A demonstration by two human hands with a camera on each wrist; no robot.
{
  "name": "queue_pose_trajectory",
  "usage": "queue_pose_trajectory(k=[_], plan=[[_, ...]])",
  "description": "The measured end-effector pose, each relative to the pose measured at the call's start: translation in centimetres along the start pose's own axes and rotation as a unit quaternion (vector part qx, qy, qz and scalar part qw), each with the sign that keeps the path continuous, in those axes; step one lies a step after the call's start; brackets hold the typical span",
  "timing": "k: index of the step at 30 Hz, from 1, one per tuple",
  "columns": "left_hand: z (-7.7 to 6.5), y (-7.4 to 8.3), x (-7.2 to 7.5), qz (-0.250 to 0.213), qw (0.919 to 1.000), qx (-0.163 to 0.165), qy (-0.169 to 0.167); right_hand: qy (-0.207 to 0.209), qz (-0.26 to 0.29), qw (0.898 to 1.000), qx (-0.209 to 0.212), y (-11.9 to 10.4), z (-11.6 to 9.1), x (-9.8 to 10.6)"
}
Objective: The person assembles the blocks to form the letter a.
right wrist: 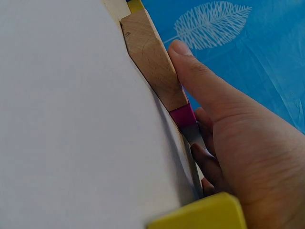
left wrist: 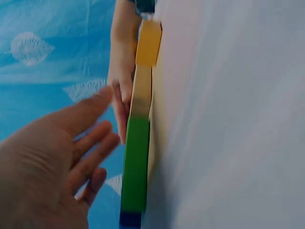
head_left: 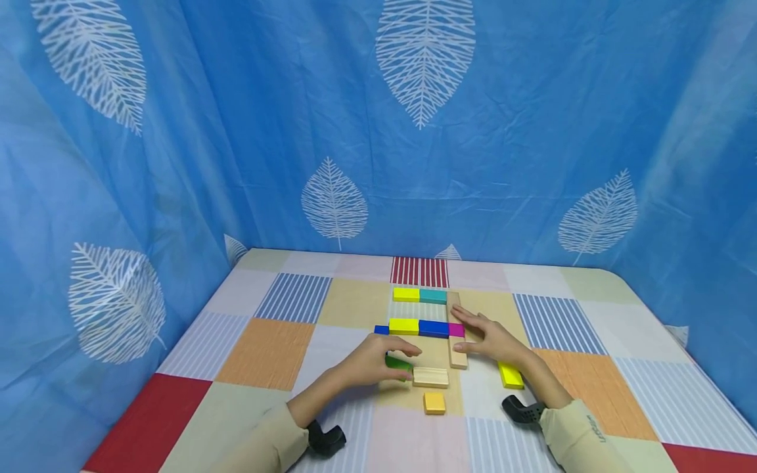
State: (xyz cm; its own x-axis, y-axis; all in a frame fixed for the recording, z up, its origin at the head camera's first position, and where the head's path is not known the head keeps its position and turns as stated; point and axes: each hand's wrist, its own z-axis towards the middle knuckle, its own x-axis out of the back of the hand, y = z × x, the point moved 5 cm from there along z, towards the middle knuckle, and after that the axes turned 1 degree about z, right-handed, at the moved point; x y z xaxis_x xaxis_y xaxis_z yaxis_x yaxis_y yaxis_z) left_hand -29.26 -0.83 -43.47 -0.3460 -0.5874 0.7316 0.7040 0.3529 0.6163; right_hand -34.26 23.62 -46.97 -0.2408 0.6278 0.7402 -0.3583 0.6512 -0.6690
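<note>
My left hand [head_left: 368,360] hovers around a green block [head_left: 397,366], thumb and fingers spread apart; the left wrist view shows a gap between this hand and the green block [left wrist: 137,164]. My right hand [head_left: 493,338] lies along the right-hand column of blocks, its fingers fairly straight. Its thumb touches the near plain wooden block [head_left: 458,357], and the fingertips reach the far plain wooden block [head_left: 453,301]. Between these two sits a magenta block [head_left: 456,330]. A row of a blue block [head_left: 434,329] and a yellow block [head_left: 404,326] runs left from it.
Farther back lie a yellow block [head_left: 406,294] and a teal block [head_left: 433,296], end to end. Nearer are a plain wooden block [head_left: 430,376] and an orange-yellow block [head_left: 434,403]. Another yellow block [head_left: 510,375] lies under the right wrist. Blue curtains [head_left: 503,131] surround the table.
</note>
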Motion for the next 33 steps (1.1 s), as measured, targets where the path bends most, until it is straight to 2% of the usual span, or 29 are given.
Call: queue_pose_trajectory(k=[6, 10, 20, 33], plan=[[0.8, 0.7, -1.6, 0.064, 0.9975, -0.007, -0.027, -0.009, 0.004, 1.0, -0.008, 0.0, -0.1, -0.1], [0.9, 0.9, -2.1, 0.087, 0.9956, -0.012, -0.032, -0.01, 0.001, 1.0, -0.018, 0.0, -0.1, 0.0], [0.9, 0.5, -2.0, 0.096, 0.9952, -0.006, -0.021, -0.008, 0.001, 1.0, -0.02, 0.2, 0.0, 0.0], [0.9, 0.7, -1.9, 0.098, 0.9948, 0.001, -0.025, -0.006, -0.007, 1.0, -0.008, 0.1, 0.0, 0.1]])
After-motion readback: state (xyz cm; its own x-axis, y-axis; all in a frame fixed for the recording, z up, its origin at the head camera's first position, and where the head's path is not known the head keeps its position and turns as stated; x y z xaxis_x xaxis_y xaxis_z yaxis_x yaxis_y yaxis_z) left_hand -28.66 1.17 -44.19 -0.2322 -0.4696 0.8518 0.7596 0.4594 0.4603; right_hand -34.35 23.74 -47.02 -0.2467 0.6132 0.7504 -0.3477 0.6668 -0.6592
